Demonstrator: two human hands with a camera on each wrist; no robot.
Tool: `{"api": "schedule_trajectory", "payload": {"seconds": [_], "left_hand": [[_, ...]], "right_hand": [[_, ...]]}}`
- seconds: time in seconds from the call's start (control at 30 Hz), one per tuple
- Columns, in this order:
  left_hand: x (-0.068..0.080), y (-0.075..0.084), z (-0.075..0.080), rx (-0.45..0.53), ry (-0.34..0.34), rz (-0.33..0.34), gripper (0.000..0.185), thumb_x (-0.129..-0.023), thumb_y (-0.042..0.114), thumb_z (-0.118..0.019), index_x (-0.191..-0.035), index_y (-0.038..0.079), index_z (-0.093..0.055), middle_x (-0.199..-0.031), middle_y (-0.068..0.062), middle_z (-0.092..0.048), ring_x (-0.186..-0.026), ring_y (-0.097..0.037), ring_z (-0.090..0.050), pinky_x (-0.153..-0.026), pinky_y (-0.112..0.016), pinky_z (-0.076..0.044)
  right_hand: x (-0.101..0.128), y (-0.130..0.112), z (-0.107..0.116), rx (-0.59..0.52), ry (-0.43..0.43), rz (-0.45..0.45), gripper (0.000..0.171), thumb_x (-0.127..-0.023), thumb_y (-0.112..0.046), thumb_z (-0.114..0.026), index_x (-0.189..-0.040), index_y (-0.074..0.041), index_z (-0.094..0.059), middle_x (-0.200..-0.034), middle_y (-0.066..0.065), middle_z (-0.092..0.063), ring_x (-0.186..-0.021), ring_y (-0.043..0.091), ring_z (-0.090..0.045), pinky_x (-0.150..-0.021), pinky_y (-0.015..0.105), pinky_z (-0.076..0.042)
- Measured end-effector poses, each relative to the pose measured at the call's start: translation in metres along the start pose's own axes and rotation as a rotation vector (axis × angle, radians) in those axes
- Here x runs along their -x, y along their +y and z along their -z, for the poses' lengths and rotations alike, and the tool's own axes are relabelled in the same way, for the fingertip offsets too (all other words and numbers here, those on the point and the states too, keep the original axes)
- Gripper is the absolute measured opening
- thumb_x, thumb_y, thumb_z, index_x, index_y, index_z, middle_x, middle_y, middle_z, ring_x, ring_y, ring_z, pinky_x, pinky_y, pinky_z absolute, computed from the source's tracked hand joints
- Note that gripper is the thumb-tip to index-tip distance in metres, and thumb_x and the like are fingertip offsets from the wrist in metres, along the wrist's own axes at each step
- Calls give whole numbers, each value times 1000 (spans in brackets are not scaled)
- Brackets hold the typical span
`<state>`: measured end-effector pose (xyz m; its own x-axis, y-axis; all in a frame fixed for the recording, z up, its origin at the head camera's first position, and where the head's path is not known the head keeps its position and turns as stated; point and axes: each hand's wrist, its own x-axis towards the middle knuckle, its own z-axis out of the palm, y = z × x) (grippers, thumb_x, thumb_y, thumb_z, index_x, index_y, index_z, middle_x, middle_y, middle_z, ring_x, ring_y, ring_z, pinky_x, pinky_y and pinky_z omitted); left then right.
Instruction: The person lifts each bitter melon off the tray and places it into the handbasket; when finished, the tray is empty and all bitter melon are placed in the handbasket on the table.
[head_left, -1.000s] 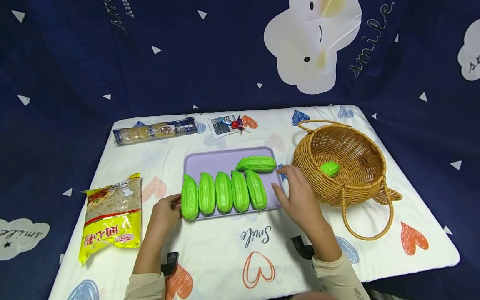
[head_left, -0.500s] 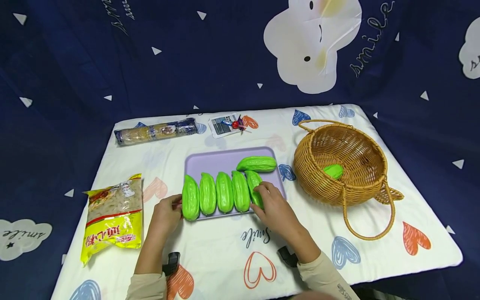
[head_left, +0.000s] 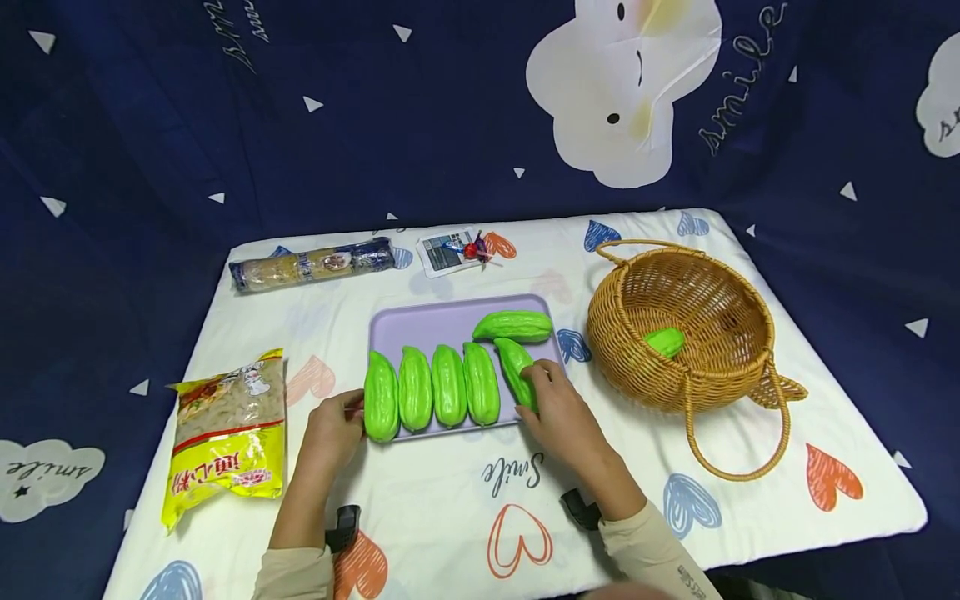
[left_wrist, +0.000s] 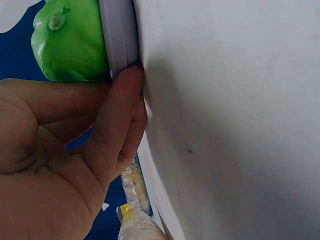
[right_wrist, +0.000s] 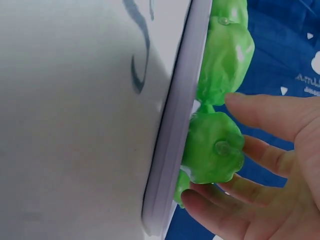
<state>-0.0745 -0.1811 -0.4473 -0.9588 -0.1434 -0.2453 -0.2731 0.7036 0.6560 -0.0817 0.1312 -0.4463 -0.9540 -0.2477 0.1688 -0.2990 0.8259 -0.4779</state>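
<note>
Now your right hand (head_left: 558,408) pinches the rightmost green bumpy plastic gourd (head_left: 516,367), angled since a moment ago; your left hand (head_left: 333,425) steadies the lilac tray (head_left: 420,321).

On the purple tray (head_left: 420,321), bare room lies at its 11 o'clock corner; a row of 5 green gourds (head_left: 448,386) fills the near half, and 1 crosswise gourd (head_left: 513,327) blocks 1 o'clock. A wicker basket (head_left: 678,329) stands at 3 o'clock, a yellow packet (head_left: 225,433) at 8 o'clock. Open cloth (head_left: 450,508) lies at 6 o'clock.
</note>
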Motion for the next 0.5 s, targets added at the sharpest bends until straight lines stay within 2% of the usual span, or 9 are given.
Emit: {"api": "schedule_trajectory", "payload": {"seconds": [0.27, 0.5], "left_hand": [[-1, 0, 0, -2, 7, -3, 37, -93, 1, -53, -129, -5, -58, -106, -20, -67, -88, -26, -62, -68, -28, -48], [-1, 0, 0, -14, 12, -10, 37, -92, 1, -54, -129, -4, -59, -107, -21, -68, -89, -26, -62, -69, -28, -48]], "right_hand": [[-1, 2, 1, -36, -11, -35, 45, -81, -12, -77, -119, -7, -54, -125, 18, -52, -103, 36, -62, -85, 48, -52], [-1, 3, 1, -30, 13, -24, 44, -80, -11, -77, -117, -5, -54, -121, 16, -54, -100, 33, -62, -84, 46, -52]]}}
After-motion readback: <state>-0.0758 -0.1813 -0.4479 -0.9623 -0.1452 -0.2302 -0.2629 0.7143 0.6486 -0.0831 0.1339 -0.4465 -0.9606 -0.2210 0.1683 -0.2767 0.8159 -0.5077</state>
